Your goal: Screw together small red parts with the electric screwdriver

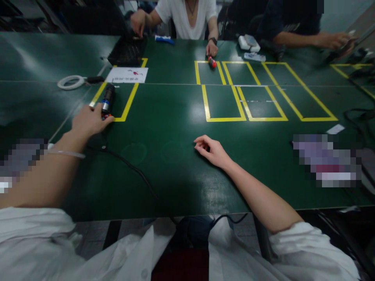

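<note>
My left hand [91,121] is at the near end of a black cylindrical tool [109,95] with a blue and silver band. Thumb and fingers sit around that end, where some red shows between them; its exact kind is unclear. The tool lies within a yellow taped rectangle [131,102] on the green table [164,175]. Loosely curled, my right hand [213,151] rests on the table near the middle, with nothing visible in it.
Across the table a person's hand [212,48] touches a red-and-black item [212,61]. A black tray [127,51], white sheet [127,75] and coiled white cable [70,82] lie at the left. A dark cord [134,168] runs toward the near edge. More yellow-taped rectangles [225,118] mark the right.
</note>
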Tool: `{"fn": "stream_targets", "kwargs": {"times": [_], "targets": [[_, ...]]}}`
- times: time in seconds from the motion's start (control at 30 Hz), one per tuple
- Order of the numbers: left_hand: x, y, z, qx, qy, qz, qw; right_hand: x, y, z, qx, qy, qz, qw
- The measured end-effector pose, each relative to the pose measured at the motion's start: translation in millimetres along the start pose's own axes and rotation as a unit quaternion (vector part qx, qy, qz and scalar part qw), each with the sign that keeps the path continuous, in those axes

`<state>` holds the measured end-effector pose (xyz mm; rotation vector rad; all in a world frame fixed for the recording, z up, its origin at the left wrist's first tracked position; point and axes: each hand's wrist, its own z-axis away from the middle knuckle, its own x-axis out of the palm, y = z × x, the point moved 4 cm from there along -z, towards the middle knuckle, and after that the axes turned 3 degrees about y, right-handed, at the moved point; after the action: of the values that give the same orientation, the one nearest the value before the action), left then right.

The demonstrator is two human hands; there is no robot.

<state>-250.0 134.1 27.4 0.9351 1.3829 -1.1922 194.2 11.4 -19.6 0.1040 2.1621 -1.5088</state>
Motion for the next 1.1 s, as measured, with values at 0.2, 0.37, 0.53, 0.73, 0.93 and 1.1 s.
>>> {"fn": "stream_targets", "kwargs": {"times": [0.2,0.37,0.53,0.73,0.93,1.1], "targets": [[-4.7,-17.4,-6.3,-0.009,0.002,-0.009,1.0,0.6,-0.3,0.4,0.002,-0.006,0.007,1.0],[-5.1,-14.4,5.6,-0.039,0.075,0.055,0.995,1.7,-1.4,0.3,-0.001,-0.012,0.01,1.0],[-16.0,-1.5,1.0,-0.072,0.13,0.086,0.985,1.3,-0.4,0.7,0.004,-0.013,0.013,1.0],[-40.7,115.2,49.4,0.179,0.078,0.38,0.904,2.9,-1.9,-0.5,0.005,-0.011,0.008,1.0],[-29.5,219.1,140.9,0.318,-0.187,0.595,0.714,6.3,-1.3,-2.0,0.023,-0.014,-0.089,0.996],[-10.6,239.9,166.2,0.361,-0.262,0.622,0.644,10.9,-6.4,-1.1,0.023,-0.038,-0.131,0.99]]}}
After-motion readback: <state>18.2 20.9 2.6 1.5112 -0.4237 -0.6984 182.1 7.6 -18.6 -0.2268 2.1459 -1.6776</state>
